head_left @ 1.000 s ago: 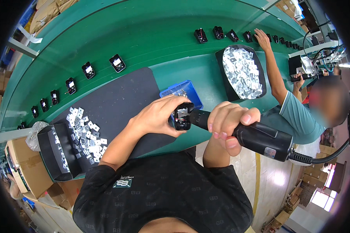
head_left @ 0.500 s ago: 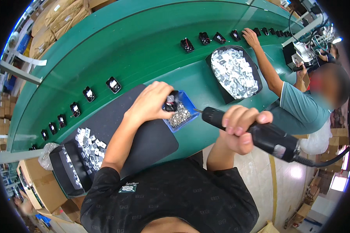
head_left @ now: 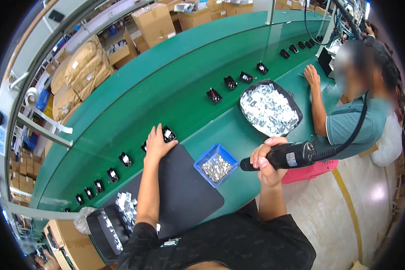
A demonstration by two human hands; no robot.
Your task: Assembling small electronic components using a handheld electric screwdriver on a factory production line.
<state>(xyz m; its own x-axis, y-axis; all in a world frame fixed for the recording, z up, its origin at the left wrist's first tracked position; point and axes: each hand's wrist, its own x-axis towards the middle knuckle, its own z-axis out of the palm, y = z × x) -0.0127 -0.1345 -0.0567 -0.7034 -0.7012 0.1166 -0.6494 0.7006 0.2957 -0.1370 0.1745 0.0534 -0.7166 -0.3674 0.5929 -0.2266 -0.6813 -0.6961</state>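
My left hand (head_left: 156, 145) reaches over the green belt with its fingers stretched and apart. A small black plastic housing (head_left: 168, 134) with a whitish inside lies between its thumb and index finger; whether they touch it I cannot tell. Another black housing (head_left: 144, 146) shows partly behind the hand. My right hand (head_left: 268, 161) is wrapped round a black electric screwdriver (head_left: 292, 155), held level with its nose toward the left and its cable running up to the right. Beside that nose stands a blue tray (head_left: 204, 158) of small metal screws (head_left: 217, 168).
A black bin (head_left: 297, 119) heaped with silvery plates stands to the right. Several black housings (head_left: 214, 95) line the belt. A dark mat (head_left: 189, 189) covers the bench, with loose plates (head_left: 127, 207) at its left. A co-worker's arm (head_left: 318, 105) rests on the right.
My left hand has carried the black housing from above the screw tray to the belt and opened. The screwdriver has drawn back and turned level. The view has shifted.
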